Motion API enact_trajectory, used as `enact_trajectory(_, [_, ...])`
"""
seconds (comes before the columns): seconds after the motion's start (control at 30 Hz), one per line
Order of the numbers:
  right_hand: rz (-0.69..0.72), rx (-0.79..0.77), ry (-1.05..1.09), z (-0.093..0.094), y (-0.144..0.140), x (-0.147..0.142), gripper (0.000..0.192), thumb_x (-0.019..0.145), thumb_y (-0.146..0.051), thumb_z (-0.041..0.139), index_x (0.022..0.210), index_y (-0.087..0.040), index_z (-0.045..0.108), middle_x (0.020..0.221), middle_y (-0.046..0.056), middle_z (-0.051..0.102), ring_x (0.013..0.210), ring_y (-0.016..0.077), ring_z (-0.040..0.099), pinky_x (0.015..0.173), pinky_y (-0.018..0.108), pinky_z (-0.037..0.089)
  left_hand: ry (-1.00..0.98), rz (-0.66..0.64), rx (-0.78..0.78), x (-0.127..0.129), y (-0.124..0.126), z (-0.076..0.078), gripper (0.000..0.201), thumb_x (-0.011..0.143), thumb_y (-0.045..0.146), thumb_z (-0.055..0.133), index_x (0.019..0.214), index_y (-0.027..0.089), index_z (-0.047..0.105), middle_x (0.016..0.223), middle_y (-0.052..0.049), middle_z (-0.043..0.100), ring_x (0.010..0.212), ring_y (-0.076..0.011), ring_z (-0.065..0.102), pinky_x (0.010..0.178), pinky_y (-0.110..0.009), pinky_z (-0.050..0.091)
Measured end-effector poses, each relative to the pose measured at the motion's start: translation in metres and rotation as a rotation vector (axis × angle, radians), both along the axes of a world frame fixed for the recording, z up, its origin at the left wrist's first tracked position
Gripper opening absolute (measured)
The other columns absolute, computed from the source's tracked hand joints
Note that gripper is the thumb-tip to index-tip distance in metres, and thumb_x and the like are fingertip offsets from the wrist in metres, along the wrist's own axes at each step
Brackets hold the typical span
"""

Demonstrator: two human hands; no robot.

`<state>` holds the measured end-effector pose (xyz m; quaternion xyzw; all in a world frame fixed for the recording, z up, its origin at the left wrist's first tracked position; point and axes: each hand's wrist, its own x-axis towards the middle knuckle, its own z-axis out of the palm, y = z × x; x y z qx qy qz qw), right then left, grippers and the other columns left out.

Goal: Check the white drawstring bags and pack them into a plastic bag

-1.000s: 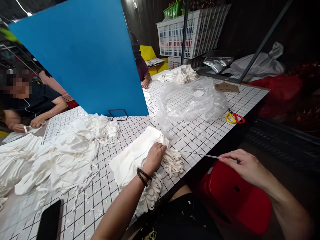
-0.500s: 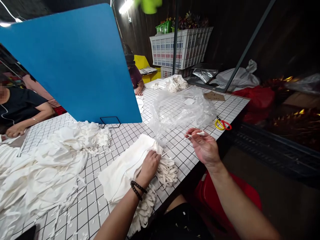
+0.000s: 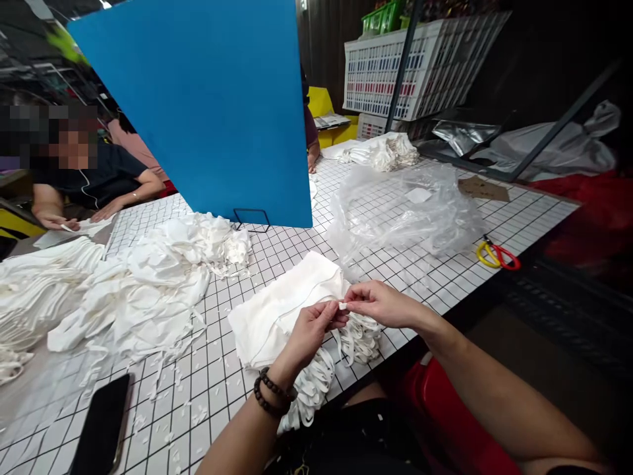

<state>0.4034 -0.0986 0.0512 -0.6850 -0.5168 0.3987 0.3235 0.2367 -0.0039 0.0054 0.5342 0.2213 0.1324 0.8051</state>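
My left hand (image 3: 316, 323) and my right hand (image 3: 378, 305) meet above the right edge of a stack of white cloth pieces (image 3: 284, 307). Between their fingertips, both pinch a small white cloth strap (image 3: 342, 305); the rest of it is hidden by the fingers. Looped white straps (image 3: 309, 389) hang from the stack's near side toward the table edge, and more loops (image 3: 363, 338) lie under my right hand.
Loose white cloth (image 3: 148, 284) is heaped at left, beside a phone (image 3: 101, 422) and scattered white scraps. A blue board (image 3: 208, 112) stands ahead. Clear plastic (image 3: 405, 211) and red-and-yellow scissors (image 3: 497, 255) lie right. A co-worker (image 3: 99, 178) handles white cloth far left.
My right hand has come left from out over the table to meet my left hand. The left has lifted from the stack's edge into a pinch. The view has swung left.
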Motion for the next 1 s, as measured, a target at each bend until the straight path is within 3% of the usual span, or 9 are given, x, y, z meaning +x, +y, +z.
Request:
enact_trajectory(0.13, [0.007,-0.033,-0.042,-0.006,0.003,-0.003,0.025,0.084,-0.040,0.057,0.084,-0.017,0.067,0.074,0.001,0.063,0.069,0.0131,0.054,0.058,0.022,0.036,0.023,0.037,-0.020,-0.005,0.000,-0.008,0.037,0.080,0.043,0.067,0.098,0.011,0.070,0.087,-0.009,0.070,0.078,-0.0136,0.062,0.078,-0.025,0.049])
enact_trajectory(0.37, [-0.058,-0.070,-0.056,-0.015,0.004,-0.012,0.033,0.080,-0.049,0.060,0.081,-0.017,0.070,0.076,0.002,0.067,0.072,0.0154,0.058,0.061,0.023,0.038,0.117,0.116,0.278,-0.008,0.003,-0.019,0.035,0.078,0.045,0.067,0.088,0.011,0.071,0.076,-0.006,0.070,0.068,-0.0140,0.060,0.065,-0.023,0.047])
enact_trajectory(0.63, [-0.121,-0.010,-0.022,-0.028,0.010,-0.014,0.027,0.079,-0.043,0.062,0.083,-0.018,0.072,0.082,0.003,0.070,0.078,0.0159,0.062,0.065,0.023,0.043,0.300,0.095,0.619,-0.009,0.012,-0.004,0.029,0.082,0.041,0.060,0.084,0.015,0.073,0.071,-0.004,0.071,0.063,-0.0146,0.061,0.057,-0.021,0.043])
enact_trajectory(0.73, [-0.145,0.016,0.088,-0.034,0.019,-0.014,0.021,0.078,-0.036,0.063,0.076,-0.016,0.069,0.071,0.001,0.067,0.063,0.0119,0.060,0.053,0.020,0.042,0.316,0.068,0.775,-0.007,0.022,0.000,0.025,0.085,0.035,0.057,0.086,0.017,0.073,0.074,-0.003,0.071,0.064,-0.0147,0.062,0.059,-0.022,0.045])
enact_trajectory(0.8, [-0.264,-0.033,0.230,-0.040,0.030,-0.012,0.016,0.076,-0.030,0.064,0.071,-0.015,0.064,0.058,-0.001,0.062,0.043,0.0089,0.050,0.039,0.020,0.036,0.335,0.123,0.962,-0.004,0.035,-0.004,0.022,0.086,0.031,0.057,0.094,0.016,0.071,0.084,-0.005,0.071,0.076,-0.0171,0.064,0.070,-0.026,0.049])
enact_trajectory(0.9, [-0.434,-0.132,0.435,-0.048,0.052,-0.009,0.011,0.074,-0.020,0.061,0.065,-0.014,0.057,0.050,-0.002,0.058,0.031,0.0077,0.040,0.029,0.020,0.030,0.415,0.204,1.276,0.004,0.056,-0.017,0.029,0.084,0.024,0.060,0.110,0.012,0.065,0.102,-0.012,0.066,0.098,-0.0225,0.060,0.090,-0.033,0.045])
enact_trajectory(1.0, [-0.479,-0.197,0.489,-0.051,0.074,-0.009,0.010,0.072,-0.013,0.058,0.062,-0.012,0.056,0.049,0.001,0.059,0.031,0.0081,0.042,0.027,0.020,0.030,0.474,0.139,1.386,0.013,0.070,-0.032,0.022,0.082,0.017,0.059,0.101,0.011,0.068,0.098,-0.013,0.065,0.095,-0.0228,0.060,0.088,-0.033,0.046])
